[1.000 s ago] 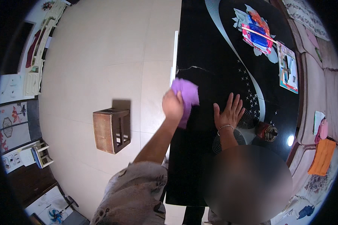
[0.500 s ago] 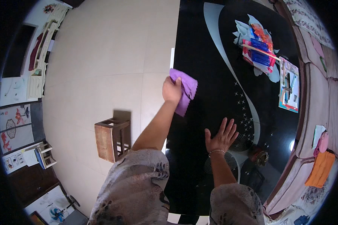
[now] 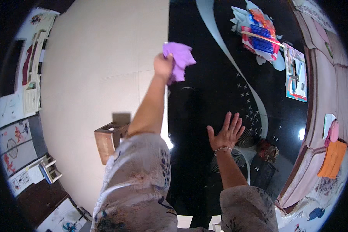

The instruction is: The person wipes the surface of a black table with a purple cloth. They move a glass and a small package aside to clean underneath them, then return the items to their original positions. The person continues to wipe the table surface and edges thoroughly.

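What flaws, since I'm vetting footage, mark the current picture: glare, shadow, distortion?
In the head view, white glare on the black table near its right edge; same view, a dark shadow beside the wooden stool; same view, fisheye bending along the sofa, with black corners.

Left arm (image 3: 146,104) stretched forward, left grip (image 3: 163,66) clenched; right grip (image 3: 225,135) palm down, fingers (image 3: 227,121) splayed

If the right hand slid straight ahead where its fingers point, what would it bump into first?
Probably the pile of colourful packets farther up the black table. On the way, the right hand would cross a flat-looking pale band. The fingers are spread, so its exact line is a guess.
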Tool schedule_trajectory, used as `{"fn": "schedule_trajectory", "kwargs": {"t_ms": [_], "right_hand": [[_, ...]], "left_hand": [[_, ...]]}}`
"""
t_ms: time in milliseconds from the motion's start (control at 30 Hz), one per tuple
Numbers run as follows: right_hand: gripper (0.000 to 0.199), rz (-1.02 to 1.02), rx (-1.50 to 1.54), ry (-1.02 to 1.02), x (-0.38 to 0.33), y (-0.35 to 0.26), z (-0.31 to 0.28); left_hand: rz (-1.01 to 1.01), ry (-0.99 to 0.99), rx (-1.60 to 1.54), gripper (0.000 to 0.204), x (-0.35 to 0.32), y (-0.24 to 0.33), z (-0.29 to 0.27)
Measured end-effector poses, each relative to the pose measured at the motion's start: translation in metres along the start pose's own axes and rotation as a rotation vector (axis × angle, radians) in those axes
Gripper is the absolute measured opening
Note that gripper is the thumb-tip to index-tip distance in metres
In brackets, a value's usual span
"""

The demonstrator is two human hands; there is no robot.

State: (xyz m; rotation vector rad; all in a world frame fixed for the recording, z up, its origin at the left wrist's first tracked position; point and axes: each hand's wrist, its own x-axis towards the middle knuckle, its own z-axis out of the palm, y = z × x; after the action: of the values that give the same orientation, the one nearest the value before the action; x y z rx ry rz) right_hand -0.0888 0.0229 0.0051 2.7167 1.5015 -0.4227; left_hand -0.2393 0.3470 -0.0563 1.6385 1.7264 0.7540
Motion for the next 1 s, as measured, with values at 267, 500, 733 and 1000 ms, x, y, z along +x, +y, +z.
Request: {"fn": "schedule_trajectory", "kwargs": {"t_ms": [267,500,733,1000], "right_hand": [[0.096,0.041,-0.06,-0.075,0.0,-0.005,0.0],[0.098,0.006,0.029,-0.056,-0.003,-0.003,0.003],[0.098,0.007,0.012,-0.026,0.0,-0.001,0.0],[0.093,0.035,-0.1,0.008,-0.001,-0.008,0.005]], "left_hand": [[-0.137,-0.145,0.0,0.028,-0.075,0.004,-0.035],[-0.109,-0.037,-0.049,0.036,0.062,0.004,0.017],[-0.064,-0.039,-0.047,0.037,0.057,0.01,0.013],[-0.17,-0.168,-0.241,0.022,-0.142,-0.033,-0.043]]}}
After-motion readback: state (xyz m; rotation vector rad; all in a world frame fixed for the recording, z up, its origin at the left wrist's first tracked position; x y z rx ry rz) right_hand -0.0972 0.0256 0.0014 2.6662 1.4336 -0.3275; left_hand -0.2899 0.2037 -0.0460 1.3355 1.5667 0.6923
